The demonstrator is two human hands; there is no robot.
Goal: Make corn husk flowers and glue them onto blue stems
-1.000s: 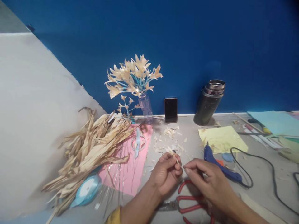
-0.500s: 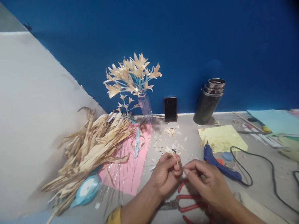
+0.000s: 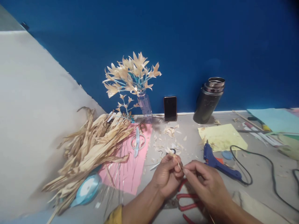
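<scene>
My left hand [image 3: 163,177] is closed around a small pale flower of dried husk [image 3: 172,152], petals up, its thin end between thumb and fingers. Close beside it, my right hand [image 3: 206,183] pinches thumb and forefinger together at the flower's lower end; what lies between those fingertips is too fine to make out. Red-handled tools [image 3: 189,196] lie under the right hand, partly hidden by it. Husk scraps [image 3: 171,131] are scattered just beyond both hands.
Dried corn husks [image 3: 93,149] and a blue ribbon roll [image 3: 86,188] lie left, beside pink paper [image 3: 130,180]. Behind stand a vase [image 3: 145,107] of husk flowers, a phone [image 3: 170,109] and a flask [image 3: 207,102]. Right is a corded glue gun [image 3: 219,166] near yellow paper [image 3: 224,135].
My left hand has shifted very slightly right, still holding the husk flower. The right hand keeps its pinch, and the red-handled tools are a little more covered.
</scene>
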